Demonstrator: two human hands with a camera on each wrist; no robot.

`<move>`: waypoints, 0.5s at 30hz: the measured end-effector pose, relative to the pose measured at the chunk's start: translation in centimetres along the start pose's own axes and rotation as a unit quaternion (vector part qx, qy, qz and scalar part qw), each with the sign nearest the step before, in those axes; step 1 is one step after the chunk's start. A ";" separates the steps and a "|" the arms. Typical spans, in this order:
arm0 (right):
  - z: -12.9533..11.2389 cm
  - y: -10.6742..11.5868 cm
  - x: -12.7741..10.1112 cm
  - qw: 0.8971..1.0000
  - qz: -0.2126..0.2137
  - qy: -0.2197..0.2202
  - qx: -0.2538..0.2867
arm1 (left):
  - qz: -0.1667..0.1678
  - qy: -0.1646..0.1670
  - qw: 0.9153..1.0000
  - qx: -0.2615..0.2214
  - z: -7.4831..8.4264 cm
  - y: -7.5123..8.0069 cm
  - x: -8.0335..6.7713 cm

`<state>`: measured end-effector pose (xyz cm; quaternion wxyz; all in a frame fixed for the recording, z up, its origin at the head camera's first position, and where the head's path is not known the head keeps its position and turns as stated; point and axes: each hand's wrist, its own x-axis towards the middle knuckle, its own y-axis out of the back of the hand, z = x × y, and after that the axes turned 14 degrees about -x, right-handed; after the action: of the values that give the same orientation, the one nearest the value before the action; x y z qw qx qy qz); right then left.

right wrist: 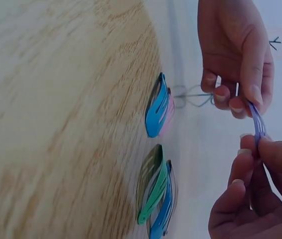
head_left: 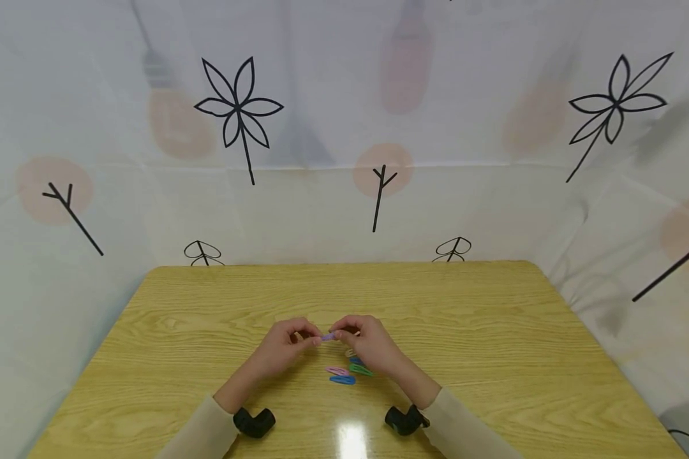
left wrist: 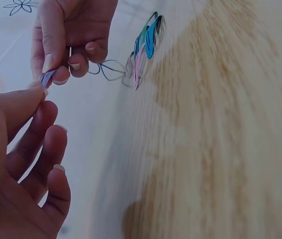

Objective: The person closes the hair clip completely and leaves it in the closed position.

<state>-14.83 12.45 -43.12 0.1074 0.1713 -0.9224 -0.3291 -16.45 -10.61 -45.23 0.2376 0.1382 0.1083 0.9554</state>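
Note:
Between both hands, above the table, is a purple snap hair clip. My left hand pinches one end of it between thumb and finger. The other end is pinched by my right hand in the same way. Below the hands, on the table, lie a pink hair clip, a blue hair clip and a green hair clip. A darker blue clip and a beige clip lie partly hidden beside the right hand.
The wood-grain table spreads around the hands, with a patterned white cloth hanging behind and at both sides. Each wrist wears a black device. A bright reflection shows near the table's front.

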 end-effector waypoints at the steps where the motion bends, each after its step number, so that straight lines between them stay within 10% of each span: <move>1: 0.1 0.0 0.1 1.000 -0.001 0.000 -0.005 | -0.005 -0.001 1.000 0.002 -0.1 0.0 0.0; 15: 0.8 -0.2 0.7 0.996 -0.054 -0.026 -0.066 | -0.057 0.056 0.997 0.015 -0.9 0.0 0.0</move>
<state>-15.70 12.48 -43.75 0.0767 0.2049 -0.8904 -0.3991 -16.73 -10.81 -46.11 0.2831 0.0820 0.1432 0.9448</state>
